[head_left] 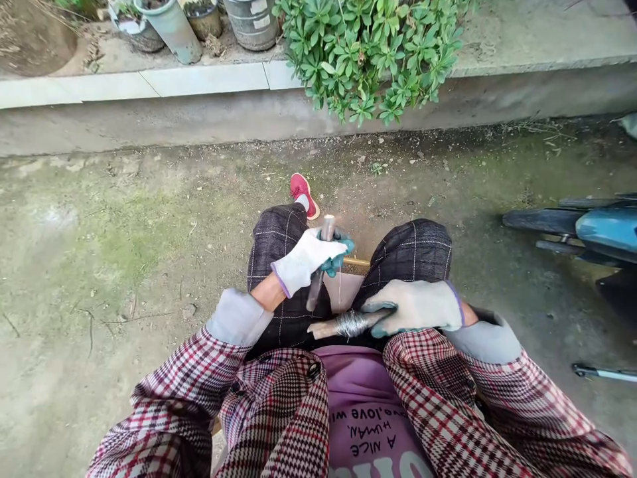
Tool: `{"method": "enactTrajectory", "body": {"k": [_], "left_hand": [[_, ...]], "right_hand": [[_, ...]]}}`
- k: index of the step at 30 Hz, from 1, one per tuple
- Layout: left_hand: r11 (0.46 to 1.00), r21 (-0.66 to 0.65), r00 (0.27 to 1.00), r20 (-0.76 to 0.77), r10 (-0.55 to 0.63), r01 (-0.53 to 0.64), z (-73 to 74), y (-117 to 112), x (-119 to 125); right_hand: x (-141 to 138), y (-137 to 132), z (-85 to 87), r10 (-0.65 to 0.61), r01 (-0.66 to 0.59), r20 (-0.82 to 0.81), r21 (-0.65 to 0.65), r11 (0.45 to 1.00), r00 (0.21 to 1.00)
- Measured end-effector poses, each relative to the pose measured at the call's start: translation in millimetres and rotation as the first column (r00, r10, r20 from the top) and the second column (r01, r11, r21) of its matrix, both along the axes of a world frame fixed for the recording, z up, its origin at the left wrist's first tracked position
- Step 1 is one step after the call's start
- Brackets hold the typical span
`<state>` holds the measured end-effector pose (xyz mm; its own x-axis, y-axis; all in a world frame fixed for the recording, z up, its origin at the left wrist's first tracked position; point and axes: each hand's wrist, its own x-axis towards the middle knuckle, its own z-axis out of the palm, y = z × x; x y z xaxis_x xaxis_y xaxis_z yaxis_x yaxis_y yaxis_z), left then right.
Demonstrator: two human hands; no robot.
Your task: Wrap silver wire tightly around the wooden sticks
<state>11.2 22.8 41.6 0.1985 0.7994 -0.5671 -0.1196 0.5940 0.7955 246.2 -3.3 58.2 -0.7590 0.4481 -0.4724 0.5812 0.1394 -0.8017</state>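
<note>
I sit with both gloved hands over my lap. My left hand (309, 257), in a white glove with green fingertips, is closed round a grey stick (322, 265) that stands nearly upright between my knees. My right hand (415, 307) is closed on a second stick (343, 325) that lies across my lap, wound with shiny silver thread in its middle. A thin thread runs up from that winding toward the upright stick. My legs are in dark checked trousers (279, 245).
Bare, mossy concrete ground (124, 232) lies all round. A low ledge (199, 79) at the back carries pots (174, 26) and a leafy green plant (368, 53). A blue scooter (592, 229) stands at the right. My red shoe (302, 192) pokes out ahead.
</note>
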Motion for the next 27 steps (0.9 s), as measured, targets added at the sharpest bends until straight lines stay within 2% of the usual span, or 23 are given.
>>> {"method": "enactTrajectory", "body": {"k": [1, 2, 5, 8, 10, 12, 13, 15, 17, 19, 21, 24, 26, 27], "left_hand": [[0.999, 0.043, 0.999, -0.05, -0.016, 0.019, 4.2, -0.3, -1.3], [0.997, 0.074, 0.996, -0.088, -0.023, 0.03, 7.8, -0.9, -2.0], [0.992, 0.115, 0.992, -0.124, -0.033, 0.047, 14.2, -4.3, -0.4], [0.991, 0.115, 0.994, -0.095, -0.05, 0.061, 13.2, -9.6, 5.6], [0.993, 0.087, 0.997, -0.018, -0.079, 0.08, 8.3, -15.4, 11.9], [0.994, 0.029, 0.986, 0.125, -0.112, 0.11, 0.9, -22.4, 18.6], [0.992, -0.006, 0.97, 0.212, -0.119, 0.123, -2.9, -25.6, 21.3], [0.988, -0.064, 0.921, 0.374, -0.108, 0.141, -9.8, -29.4, 23.7], [0.982, -0.111, 0.862, 0.502, -0.076, 0.151, -15.0, -27.6, 21.0], [0.979, -0.166, 0.819, 0.573, -0.004, 0.121, -19.4, -20.6, 14.5], [0.974, -0.223, 0.822, 0.561, 0.098, 0.036, -24.8, -12.5, 7.8], [0.964, -0.252, 0.893, 0.411, 0.181, -0.08, -36.3, -9.3, 4.3], [0.955, -0.292, 0.93, 0.335, 0.154, -0.053, -44.6, -15.5, 7.5], [0.946, -0.323, 0.938, 0.324, 0.123, -0.012, -47.9, -20.1, 10.0]], "right_hand": [[-2.0, -1.6, -8.5, 0.064, -0.065, 0.079, 0.002, 0.998, 0.995], [-2.2, -1.3, -17.5, 0.01, -0.021, 0.164, 0.063, 0.998, 0.986], [6.5, 9.9, -39.4, -0.232, 0.153, 0.293, 0.269, 0.951, 0.928], [17.6, 23.9, -45.0, -0.464, 0.35, 0.254, 0.388, 0.853, 0.849], [19.1, 26.7, -41.3, -0.642, 0.587, 0.102, 0.318, 0.745, 0.76], [14.8, 22.8, -36.1, -0.765, 0.766, -0.049, 0.049, 0.641, 0.642], [11.3, 19.0, -34.0, -0.798, 0.789, -0.093, -0.113, 0.603, 0.596], [5.1, 10.2, -31.6, -0.821, 0.738, -0.149, -0.373, 0.563, 0.551], [3.4, 2.8, -30.6, -0.803, 0.629, -0.21, -0.523, 0.575, 0.558], [7.8, -0.3, -29.4, -0.761, 0.503, -0.279, -0.612, 0.611, 0.585], [15.8, 1.2, -27.2, -0.693, 0.379, -0.33, -0.65, 0.659, 0.641], [26.2, 8.0, -23.4, -0.512, 0.184, -0.349, -0.657, 0.731, 0.785], [29.1, 11.0, -22.1, -0.397, 0.066, -0.363, -0.662, 0.747, 0.843], [29.6, 11.2, -22.0, -0.384, 0.047, -0.374, -0.662, 0.748, 0.844]]}}
